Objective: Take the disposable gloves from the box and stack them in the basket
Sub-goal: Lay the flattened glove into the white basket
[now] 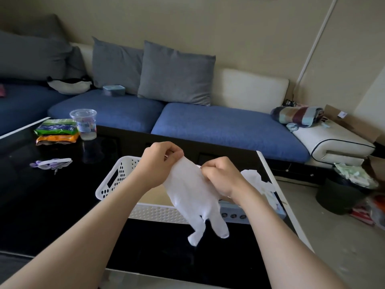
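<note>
At the far left of the black glossy worktop lie stacked snack packets, green on top and orange below. Just right of them stands a clear lidded plastic cup. Nearer the camera, and well apart from these, lies a small purple and white item; what it is cannot be told.

Further right stands the white perforated basket, with a handle slot in its left wall. Above its far side is the left grip, a bare hand with its fingers curled, pinching the top edge of a white disposable glove. The glove hangs cuff up over the basket. Its body crosses the near wall, and its fingers dangle past that wall, in front of the dark worktop.

Right of the cuff is the right grip, also curled, pinching the same edge close beside the left one, so both hold the cuff.

Behind the right wrist, near the worktop's right edge, stands the pale blue glove box, partly hidden by the arm and the hanging glove, with more white gloves bunched out of its top.

Beyond the worktop runs a blue-cushioned sofa. At the far right a dark bin stands on the floor.
</note>
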`<state>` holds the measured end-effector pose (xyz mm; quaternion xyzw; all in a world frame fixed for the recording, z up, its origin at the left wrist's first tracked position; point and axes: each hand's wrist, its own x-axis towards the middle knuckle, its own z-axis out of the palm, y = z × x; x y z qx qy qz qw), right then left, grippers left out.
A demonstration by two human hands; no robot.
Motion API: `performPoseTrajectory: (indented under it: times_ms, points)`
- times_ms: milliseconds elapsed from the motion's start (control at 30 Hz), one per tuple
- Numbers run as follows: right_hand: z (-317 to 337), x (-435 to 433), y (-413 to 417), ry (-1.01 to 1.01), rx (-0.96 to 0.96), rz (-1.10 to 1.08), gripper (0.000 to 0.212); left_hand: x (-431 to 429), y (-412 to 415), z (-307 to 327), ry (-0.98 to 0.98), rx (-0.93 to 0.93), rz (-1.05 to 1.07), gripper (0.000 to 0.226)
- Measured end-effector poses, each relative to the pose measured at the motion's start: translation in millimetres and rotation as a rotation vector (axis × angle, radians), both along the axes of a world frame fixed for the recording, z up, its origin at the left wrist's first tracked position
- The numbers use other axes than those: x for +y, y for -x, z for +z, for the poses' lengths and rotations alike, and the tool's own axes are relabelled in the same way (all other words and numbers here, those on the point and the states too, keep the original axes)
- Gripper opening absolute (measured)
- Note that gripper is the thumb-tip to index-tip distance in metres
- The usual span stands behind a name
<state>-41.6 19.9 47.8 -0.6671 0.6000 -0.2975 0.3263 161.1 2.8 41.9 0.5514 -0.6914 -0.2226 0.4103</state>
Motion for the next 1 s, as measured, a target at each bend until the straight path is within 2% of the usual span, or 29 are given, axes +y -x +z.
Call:
performPoseTrajectory:
  times_ms: [133, 233, 367, 567, 700, 867, 1000]
  points:
    - [-9.9, -13.3, -3.9, 0.025, -0.026, -0.113, 0.036, -8.2, -7.8, -6.3, -0.034, -0.052, 0.064, 0.013]
    - [-15.9, -25.0, -13.0, 0.058, -0.039, -0.155, 0.022, -14.8, -16.8, -15.8, -0.111, -0.104, 0.067, 0.015]
    - [-27.5, -39.9, -33.1, 0.172, 0.128, -0.141, 0.02, -23.7, -34.8, -28.2, -0.139, -0.118, 0.093, 0.007]
    - [-44.0, -58.8, -69.6, 0.283, 0.491, -0.013, 0.02, -40.8, -71.2, -39.6, -0.29, -0.155, 0.101, 0.039]
    - [-60.1, -72.7, -93.3, 0.25, 0.586, 0.051, 0.016, -42.9, -78.7, -48.1, -0.326, -0.267, 0.117, 0.045]
    - [-70.2, -79.9, -113.3, 0.256, 0.737, 0.125, 0.018, -41.8, -80.5, -62.7, -0.371, -0.594, 0.131, 0.037]
    - [-68.7, -79.9, -119.1, 0.376, 0.894, 0.119, 0.025, -39.8, -79.8, -68.0, -0.411, -0.786, 0.103, 0.035]
